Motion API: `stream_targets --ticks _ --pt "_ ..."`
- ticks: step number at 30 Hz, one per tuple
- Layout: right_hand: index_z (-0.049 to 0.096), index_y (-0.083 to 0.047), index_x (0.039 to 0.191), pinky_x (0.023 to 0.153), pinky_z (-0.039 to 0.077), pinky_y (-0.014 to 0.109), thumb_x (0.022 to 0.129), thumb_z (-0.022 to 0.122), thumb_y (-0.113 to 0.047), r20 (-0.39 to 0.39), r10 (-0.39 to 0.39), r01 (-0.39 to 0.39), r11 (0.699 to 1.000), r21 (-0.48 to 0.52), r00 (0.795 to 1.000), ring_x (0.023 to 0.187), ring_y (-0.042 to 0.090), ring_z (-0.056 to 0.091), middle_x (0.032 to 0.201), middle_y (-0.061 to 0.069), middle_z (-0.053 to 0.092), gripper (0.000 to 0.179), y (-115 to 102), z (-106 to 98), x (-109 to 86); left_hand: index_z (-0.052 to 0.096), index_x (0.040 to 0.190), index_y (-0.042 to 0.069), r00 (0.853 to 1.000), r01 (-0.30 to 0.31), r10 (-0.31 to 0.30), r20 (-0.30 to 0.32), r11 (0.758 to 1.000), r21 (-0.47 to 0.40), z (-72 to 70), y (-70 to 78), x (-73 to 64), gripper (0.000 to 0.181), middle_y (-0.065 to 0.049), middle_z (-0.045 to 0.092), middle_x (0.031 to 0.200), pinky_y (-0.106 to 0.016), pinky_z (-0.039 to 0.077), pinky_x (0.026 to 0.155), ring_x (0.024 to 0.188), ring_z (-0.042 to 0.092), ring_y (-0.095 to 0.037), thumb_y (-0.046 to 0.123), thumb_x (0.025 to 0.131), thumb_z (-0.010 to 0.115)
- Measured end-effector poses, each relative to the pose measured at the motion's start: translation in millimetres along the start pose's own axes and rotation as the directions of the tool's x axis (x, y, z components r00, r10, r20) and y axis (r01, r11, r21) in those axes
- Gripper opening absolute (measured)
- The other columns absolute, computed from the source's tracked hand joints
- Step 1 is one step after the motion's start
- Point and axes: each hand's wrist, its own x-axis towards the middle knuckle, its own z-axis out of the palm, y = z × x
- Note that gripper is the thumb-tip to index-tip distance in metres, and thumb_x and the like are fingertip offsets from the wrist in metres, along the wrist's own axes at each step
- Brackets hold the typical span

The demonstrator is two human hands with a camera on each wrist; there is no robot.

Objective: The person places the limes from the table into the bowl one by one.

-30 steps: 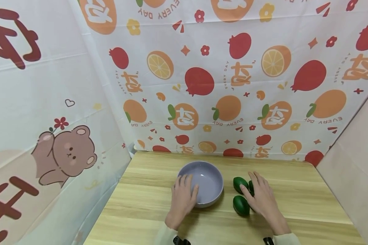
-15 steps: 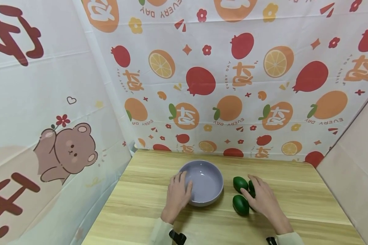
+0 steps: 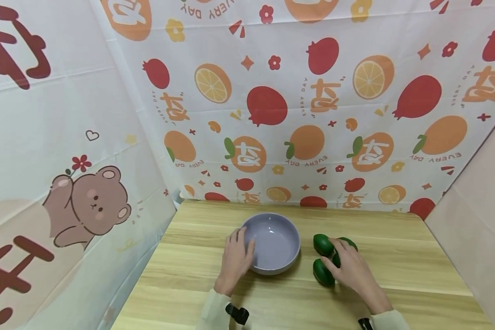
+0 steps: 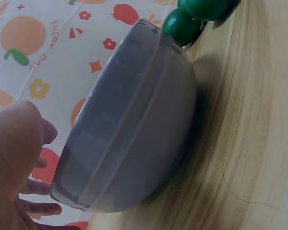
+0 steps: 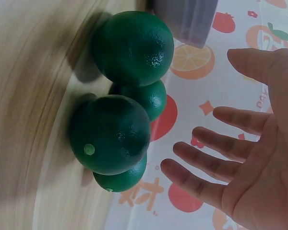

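A lavender-grey bowl (image 3: 274, 250) stands upright on the wooden table. At its left rim is my left hand (image 3: 235, 259), thumb and fingers spread and relaxed; the left wrist view shows the fingers (image 4: 38, 208) beside the bowl's wall (image 4: 134, 124), not curled round it. To the right of the bowl lie several dark green limes (image 3: 323, 244), grouped close together. Over them hovers my right hand (image 3: 350, 270), partly covering the group in the head view. In the right wrist view its fingers (image 5: 206, 165) are loosely extended, apart from the nearest lime (image 5: 110, 136).
The light wooden table (image 3: 189, 275) reaches back to a fruit-print cloth (image 3: 268, 105). On the left hangs another cloth with a bear print (image 3: 95, 201), and a pale wall (image 3: 478, 192) closes off the right side.
My left hand has drawn back leftward from over the bowl to its rim. My right hand has shifted slightly, so more of the back lime shows. Bowl and limes stay in place.
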Motion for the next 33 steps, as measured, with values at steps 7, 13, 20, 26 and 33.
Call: stream_targets --ticks 7,13,20,26,33 --pt "0.051 -0.003 0.145 0.093 0.052 0.068 0.096 0.067 -0.041 0.055 0.026 -0.026 1.0 0.0 0.998 0.128 0.05 0.055 0.145 0.027 0.054 0.064 -0.1 1.0 -1.8 0.046 0.146 -0.006 0.998 0.055 -0.056 -0.012 0.995 -0.082 1.2 -1.0 0.5 0.056 -0.029 0.053 0.145 -0.059 0.044 0.112 0.133 0.053 -0.046 0.018 0.097 0.06" --pt "0.052 -0.001 0.144 0.094 0.052 0.067 0.095 0.068 -0.041 0.086 0.036 -0.037 0.999 0.004 0.996 0.128 0.049 0.056 0.145 0.027 0.054 0.065 -0.7 1.9 -3.7 0.046 0.146 -0.007 0.994 0.112 -0.113 -0.008 0.987 -0.117 3.2 -1.8 3.0 0.055 -0.028 0.053 0.146 -0.058 0.044 0.113 0.134 0.054 -0.045 0.01 0.095 0.059" --pt "0.054 -0.001 0.142 0.094 0.053 0.065 0.095 0.069 -0.041 0.09 0.023 -0.024 1.0 0.014 0.996 0.126 0.048 0.057 0.144 0.026 0.055 0.063 -1.4 3.3 -3.8 0.047 0.147 -0.006 0.989 0.15 -0.15 0.013 0.977 -0.15 0.2 -5.5 3.1 0.054 -0.025 0.052 0.15 -0.056 0.041 0.116 0.138 0.051 -0.044 0.007 0.095 0.056" --pt "0.056 0.0 0.14 0.096 0.053 0.064 0.093 0.071 -0.04 0.103 0.018 -0.02 1.0 0.015 0.995 0.127 0.045 0.058 0.142 0.025 0.058 0.063 -4.1 3.3 -5.1 0.051 0.145 -0.002 0.983 0.183 -0.185 0.011 0.964 -0.191 3.3 -12.4 1.3 0.053 -0.023 0.057 0.146 -0.057 0.044 0.113 0.134 0.055 -0.043 0.003 0.092 0.05" --pt "0.057 -0.002 0.14 0.098 0.052 0.063 0.093 0.072 -0.037 0.12 0.01 -0.013 1.0 0.023 0.993 0.128 0.044 0.057 0.141 0.023 0.059 0.061 -8.9 7.1 -7.0 0.055 0.145 0.004 0.979 0.2 -0.202 0.018 0.945 -0.259 4.9 -18.8 2.3 0.05 -0.022 0.061 0.142 -0.058 0.047 0.11 0.132 0.058 -0.042 0.001 0.095 0.05"
